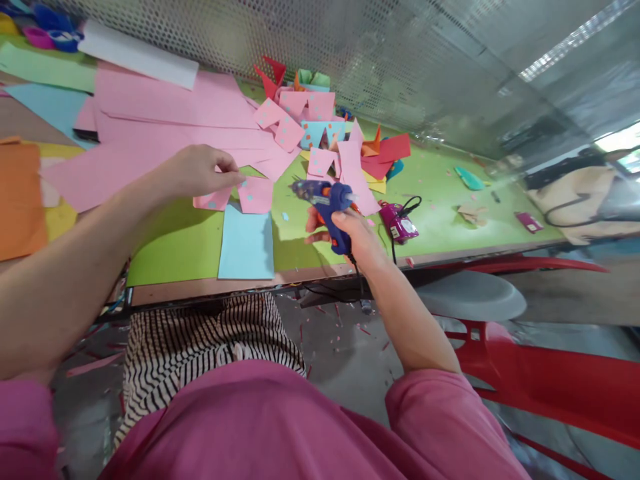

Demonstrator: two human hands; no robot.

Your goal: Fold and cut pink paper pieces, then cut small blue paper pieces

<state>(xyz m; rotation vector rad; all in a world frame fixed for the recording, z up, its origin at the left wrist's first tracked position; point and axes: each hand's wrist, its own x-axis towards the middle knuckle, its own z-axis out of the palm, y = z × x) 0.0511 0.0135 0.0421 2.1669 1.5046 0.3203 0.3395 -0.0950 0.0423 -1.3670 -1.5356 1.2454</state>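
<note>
My right hand [357, 237] grips a blue hot glue gun [330, 207], its nozzle pointing left above the green table. A clear glue stick pokes out of its back end, and a black cord hangs below. With fingers pinched, my left hand [205, 170] holds a folded pink paper piece with blue dots [255, 195] by its top. Just below that piece lies a light blue paper rectangle [246, 243] near the table's front edge; the pink piece meets or overlaps its upper edge.
Large pink sheets [170, 100] cover the back left, with orange paper [23, 200] further left. Dotted paper pieces [320, 133] pile up at the back middle. A purple box with a cord [400, 223] sits right. A red chair [550, 373] stands at the lower right.
</note>
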